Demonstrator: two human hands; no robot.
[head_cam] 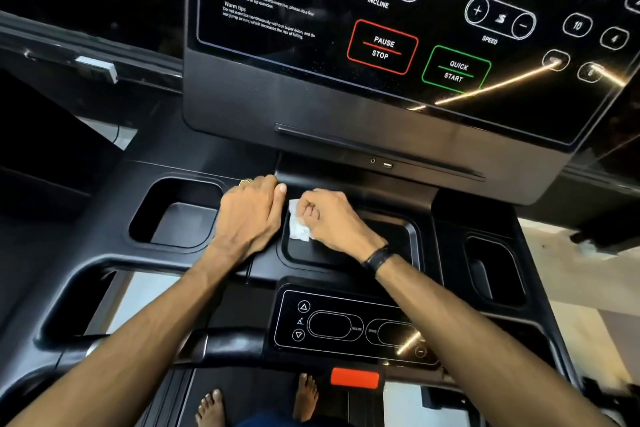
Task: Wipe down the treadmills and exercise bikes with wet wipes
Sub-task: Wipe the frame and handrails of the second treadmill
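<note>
Treadmill console fills the head view, black and glossy, with the person standing on the belt, bare feet visible at the bottom edge. Right hand sits at the left rim of the shallow centre tray, fingers curled round a crumpled white wet wipe and holding it against the tray's left wall; a dark band is on that wrist. Left hand lies just beside it on the ridge between the tray and the left cup holder, palm down, fingers bent over the far edge and holding nothing, thumb extended toward the wipe; a ring shows on one finger. The two hands are nearly touching, with the wipe between them. A second cup holder lies at the right, well apart from both hands. Above the tray, the upright display panel carries printed controls, among them a red PAUSE STOP button and a green QUICK START button. Below the tray is a smaller control pad with incline and speed marks, partly crossed by the right forearm, and under it a red safety tab.
</note>
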